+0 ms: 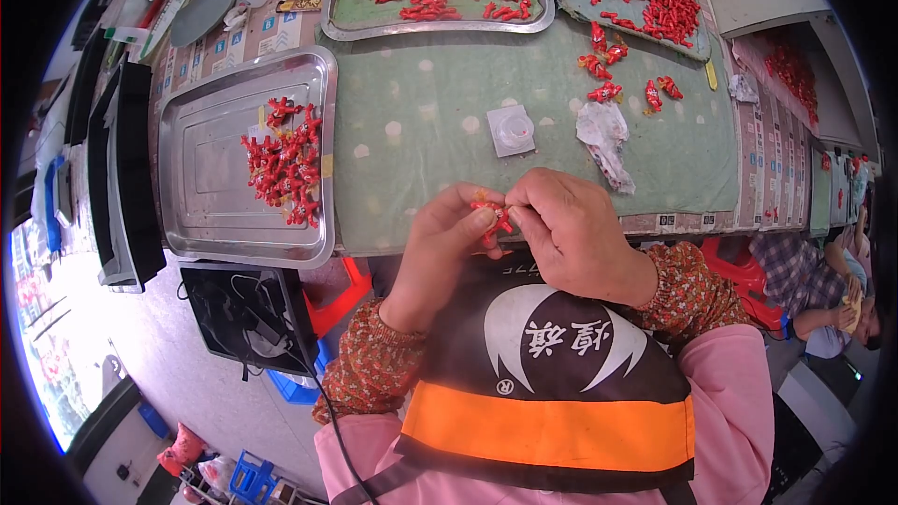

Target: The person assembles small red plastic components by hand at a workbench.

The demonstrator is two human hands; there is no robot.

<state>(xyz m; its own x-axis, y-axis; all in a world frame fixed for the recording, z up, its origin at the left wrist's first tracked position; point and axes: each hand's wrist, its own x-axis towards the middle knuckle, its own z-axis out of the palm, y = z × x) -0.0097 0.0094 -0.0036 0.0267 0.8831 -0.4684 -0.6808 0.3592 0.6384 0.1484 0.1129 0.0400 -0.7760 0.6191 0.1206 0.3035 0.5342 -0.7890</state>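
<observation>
Between thumb and fingers, my left hand pinches a small red figurine with yellow at its top. Right beside it, my right hand has thumb and forefinger pressed together against the figurine's side; whether a tiny part sits between those fingertips is hidden. Both hands are over the near edge of the green-covered table. Beyond them stands a small square pale block with a round clear dish on it. A crumpled, stained white tissue lies to its right.
At the left, a metal tray holds a heap of red figurines. Farther back, another metal tray and a board carry many red pieces. Several loose figurines lie near the tissue. Another person sits at the far right.
</observation>
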